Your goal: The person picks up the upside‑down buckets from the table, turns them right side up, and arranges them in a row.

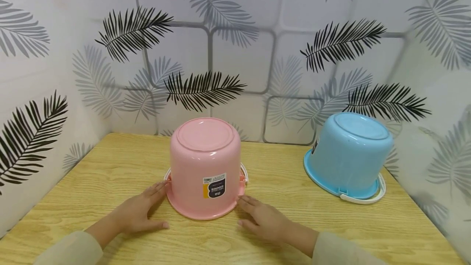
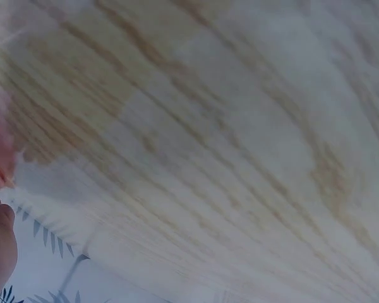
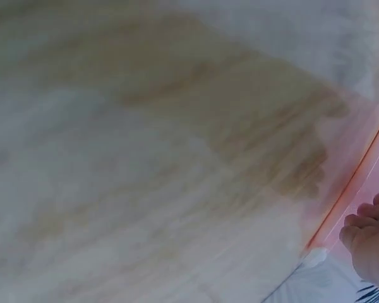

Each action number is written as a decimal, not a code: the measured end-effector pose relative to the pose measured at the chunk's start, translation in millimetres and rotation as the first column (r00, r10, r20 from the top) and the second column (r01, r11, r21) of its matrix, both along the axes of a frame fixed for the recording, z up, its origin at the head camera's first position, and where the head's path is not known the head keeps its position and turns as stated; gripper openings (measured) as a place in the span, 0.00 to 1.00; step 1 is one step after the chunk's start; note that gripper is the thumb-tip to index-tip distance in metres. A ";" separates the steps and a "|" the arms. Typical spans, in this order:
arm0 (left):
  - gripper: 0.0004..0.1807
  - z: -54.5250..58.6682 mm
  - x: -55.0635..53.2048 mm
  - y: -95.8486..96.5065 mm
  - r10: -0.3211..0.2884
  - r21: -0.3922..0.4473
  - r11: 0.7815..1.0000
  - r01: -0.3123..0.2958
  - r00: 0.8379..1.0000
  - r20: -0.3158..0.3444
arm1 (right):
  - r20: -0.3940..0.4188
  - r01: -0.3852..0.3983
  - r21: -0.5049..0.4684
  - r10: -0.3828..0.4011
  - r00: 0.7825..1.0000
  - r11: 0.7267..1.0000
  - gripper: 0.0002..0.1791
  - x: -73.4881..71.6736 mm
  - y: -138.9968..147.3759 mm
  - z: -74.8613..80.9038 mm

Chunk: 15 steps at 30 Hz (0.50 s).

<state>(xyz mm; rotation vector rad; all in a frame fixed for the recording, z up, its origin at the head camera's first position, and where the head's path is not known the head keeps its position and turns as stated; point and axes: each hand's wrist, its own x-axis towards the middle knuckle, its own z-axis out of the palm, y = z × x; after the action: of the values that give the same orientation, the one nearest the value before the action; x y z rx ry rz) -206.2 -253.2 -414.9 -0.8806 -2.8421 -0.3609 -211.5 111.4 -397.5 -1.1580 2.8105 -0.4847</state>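
Observation:
A pink bucket (image 1: 191, 162) stands upside down on the wooden table, its label inverted and its white handle lying behind it. My left hand (image 1: 137, 212) is at the bucket's left rim, fingers extended toward it and thumb apart on the near side. On the other side, my right hand (image 1: 266, 220) has its fingertips right at the right part of the rim. In the right wrist view the curled-looking fingertips of the right hand (image 3: 372, 237) overlap the pink rim (image 3: 350, 196). Only a bit of the left hand (image 2: 0, 252) shows in the left wrist view.
A light blue bucket (image 1: 349, 154), also bottom up, sits tilted at the right rear of the table (image 1: 272, 175). Its white handle (image 1: 368, 199) sticks out toward the front right. Leaf-patterned wall covering (image 1: 243, 60) rises behind the table and along both sides.

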 end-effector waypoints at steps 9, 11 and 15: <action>0.63 6.3 -16.0 -2.3 0.122 0.194 0.969 -0.151 0.980 0.156 | 0.058 0.172 -0.171 -0.164 0.985 0.970 0.42 -40.9 11.8 0.3; 0.65 7.1 -21.0 -1.1 0.127 0.210 0.964 -0.164 0.976 0.178 | 0.079 0.185 -0.165 -0.174 0.982 0.969 0.46 -48.0 12.6 -1.5; 0.67 7.4 -29.0 2.7 0.129 0.225 0.957 -0.183 0.964 0.234 | 0.113 0.176 -0.158 -0.159 0.981 0.972 0.50 -58.9 10.8 -6.2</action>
<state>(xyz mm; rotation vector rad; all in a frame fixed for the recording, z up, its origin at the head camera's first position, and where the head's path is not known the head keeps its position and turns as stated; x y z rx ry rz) -235.1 -250.5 -407.5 -0.5951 -2.9477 -0.8119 -270.4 122.2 -403.7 -0.8949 2.8389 -0.7815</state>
